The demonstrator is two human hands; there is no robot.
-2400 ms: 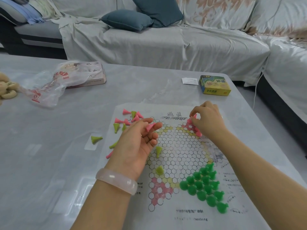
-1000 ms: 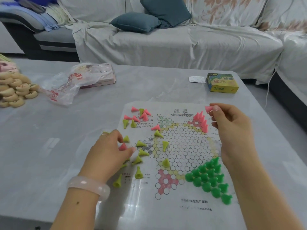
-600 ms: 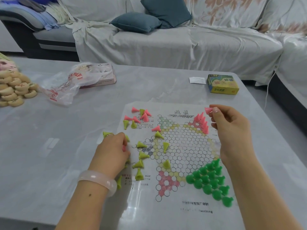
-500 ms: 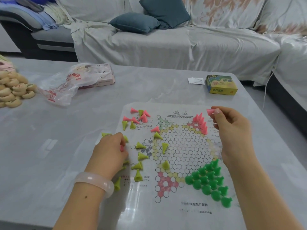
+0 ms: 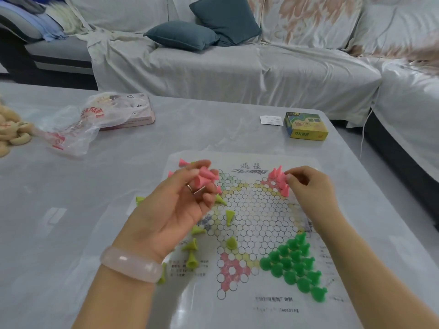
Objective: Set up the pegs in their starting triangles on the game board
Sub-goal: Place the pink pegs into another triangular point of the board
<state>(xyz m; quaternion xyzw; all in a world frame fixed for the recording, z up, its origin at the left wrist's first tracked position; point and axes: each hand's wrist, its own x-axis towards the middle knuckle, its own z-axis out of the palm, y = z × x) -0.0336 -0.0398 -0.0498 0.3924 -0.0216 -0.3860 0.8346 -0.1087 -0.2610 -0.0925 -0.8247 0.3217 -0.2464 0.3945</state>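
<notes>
The paper game board (image 5: 256, 222) lies flat on the grey table. My left hand (image 5: 175, 210) is raised palm up over the board's left side and holds a few pink pegs (image 5: 205, 176) in its curled fingers. My right hand (image 5: 308, 186) pinches at the standing pink pegs (image 5: 279, 180) in the far right triangle; the peg in its fingertips is hidden. Dark green pegs (image 5: 297, 264) fill the near right triangle. Yellow-green pegs (image 5: 190, 245) lie loose at the board's left, with two (image 5: 230, 242) on the hexagon field.
A yellow-green card box (image 5: 306, 125) and a white slip (image 5: 272, 120) sit at the table's far right. A plastic bag (image 5: 76, 124) over a pink box lies far left, with round beige pieces (image 5: 14, 134) at the left edge. A covered sofa stands behind.
My left hand rose from the loose pegs at the board's left edge with pink pegs in it. My right hand came down from holding a pink peg in the air to the pink triangle.
</notes>
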